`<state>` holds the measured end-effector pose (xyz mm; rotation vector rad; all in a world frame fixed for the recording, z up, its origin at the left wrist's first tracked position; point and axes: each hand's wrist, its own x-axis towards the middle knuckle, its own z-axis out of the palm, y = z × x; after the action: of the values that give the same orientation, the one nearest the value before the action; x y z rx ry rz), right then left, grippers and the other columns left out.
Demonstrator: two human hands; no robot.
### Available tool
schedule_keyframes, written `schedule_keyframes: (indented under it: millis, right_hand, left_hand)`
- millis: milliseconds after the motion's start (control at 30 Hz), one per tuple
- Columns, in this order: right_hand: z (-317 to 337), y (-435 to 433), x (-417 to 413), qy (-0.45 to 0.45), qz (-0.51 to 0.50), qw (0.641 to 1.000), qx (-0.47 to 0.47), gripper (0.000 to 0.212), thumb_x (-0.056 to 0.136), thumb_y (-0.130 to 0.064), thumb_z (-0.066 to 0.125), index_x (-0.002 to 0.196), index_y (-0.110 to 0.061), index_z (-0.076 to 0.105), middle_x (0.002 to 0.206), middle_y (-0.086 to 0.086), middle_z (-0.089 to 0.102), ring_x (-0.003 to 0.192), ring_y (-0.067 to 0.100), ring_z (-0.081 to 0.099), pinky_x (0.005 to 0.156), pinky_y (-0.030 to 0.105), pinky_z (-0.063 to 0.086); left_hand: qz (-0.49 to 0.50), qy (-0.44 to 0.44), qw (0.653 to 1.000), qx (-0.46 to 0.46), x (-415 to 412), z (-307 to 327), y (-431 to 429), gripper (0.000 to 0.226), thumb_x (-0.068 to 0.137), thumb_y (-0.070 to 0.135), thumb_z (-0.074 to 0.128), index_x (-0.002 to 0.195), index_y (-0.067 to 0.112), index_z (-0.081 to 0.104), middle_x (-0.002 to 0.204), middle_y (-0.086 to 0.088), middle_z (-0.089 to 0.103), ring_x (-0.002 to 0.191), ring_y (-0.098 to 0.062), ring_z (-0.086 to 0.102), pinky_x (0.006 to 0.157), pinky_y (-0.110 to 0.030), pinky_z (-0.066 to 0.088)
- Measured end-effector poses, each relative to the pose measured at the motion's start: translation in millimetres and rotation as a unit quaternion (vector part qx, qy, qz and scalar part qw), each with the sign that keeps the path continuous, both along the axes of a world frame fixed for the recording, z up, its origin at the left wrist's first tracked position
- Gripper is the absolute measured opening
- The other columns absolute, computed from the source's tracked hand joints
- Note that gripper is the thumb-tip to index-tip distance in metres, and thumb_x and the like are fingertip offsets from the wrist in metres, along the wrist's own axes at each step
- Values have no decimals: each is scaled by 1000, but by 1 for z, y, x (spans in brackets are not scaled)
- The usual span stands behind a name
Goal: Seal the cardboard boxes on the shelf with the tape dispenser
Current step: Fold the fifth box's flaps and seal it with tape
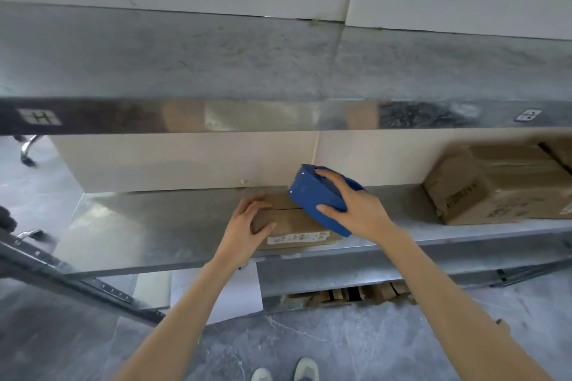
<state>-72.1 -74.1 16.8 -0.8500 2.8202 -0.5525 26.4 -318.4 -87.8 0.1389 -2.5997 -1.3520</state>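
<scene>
Blue tape dispenser [309,195] rests on the small cardboard box [294,223], gripped by the right hand [356,210]. The left hand [247,223] clasps the box's left end on the shelf [139,226].

The small cardboard box [288,223] is showing brown, with a white label [297,237] carrying black print. On top of it the tape dispenser [312,198] is showing deep blue. Right of it a bigger box [495,189] is showing brown with dark printing. Below it the floor [309,343] is looking grey, pale-veined.
</scene>
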Motion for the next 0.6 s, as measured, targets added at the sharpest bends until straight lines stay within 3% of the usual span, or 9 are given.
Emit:
schedule_keyframes:
  millis: [100, 200, 267, 467, 600]
  right_hand:
    - [-2, -19, 4, -1, 58, 998, 36, 66, 97, -51, 51, 151, -51, 12, 77, -1, 62, 63, 13, 58, 55, 26, 43]
    - [-6, -27, 6, 17, 89, 993, 72, 65, 98, -53, 48, 152, -49, 11, 65, -7, 53, 59, 13, 55, 59, 30, 48]
    - [-10, -26, 4, 24, 93, 993, 70, 63, 99, -53, 44, 152, -49, 11, 60, -6, 49, 55, 14, 53, 58, 32, 50]
    - [-11, -20, -2, -28, 151, 987, 49, 61, 103, -43, 43, 151, -52, 7, 67, 4, 55, 57, 18, 53, 63, 38, 51]
    - [-8, -20, -4, -53, 161, 984, 45, 63, 103, -39, 47, 150, -54, 7, 70, 7, 54, 58, 18, 50, 66, 37, 49]
  left_hand:
    - [24, 7, 999, 33, 6, -1, 2, 40, 87, 28, 73, 122, 24, 55, 130, 16, 49, 111, -6, 54, 88, -30, 50]
    - [41, 7, 998, 48, 11, -2, 3, 38, 85, 33, 66, 119, 23, 53, 133, 14, 51, 114, -6, 53, 93, -42, 53]
    - [47, 8, 998, 45, 12, -2, 5, 35, 83, 32, 64, 116, 23, 54, 133, 15, 51, 115, -4, 53, 95, -42, 52]
    - [67, 4, 997, 47, 9, -1, 12, 37, 86, 22, 68, 120, 20, 55, 134, 13, 51, 114, -7, 55, 93, -40, 52]
    - [75, 6, 996, 38, 9, 0, 17, 39, 88, 15, 69, 125, 18, 55, 136, 11, 51, 114, -5, 55, 94, -31, 50]
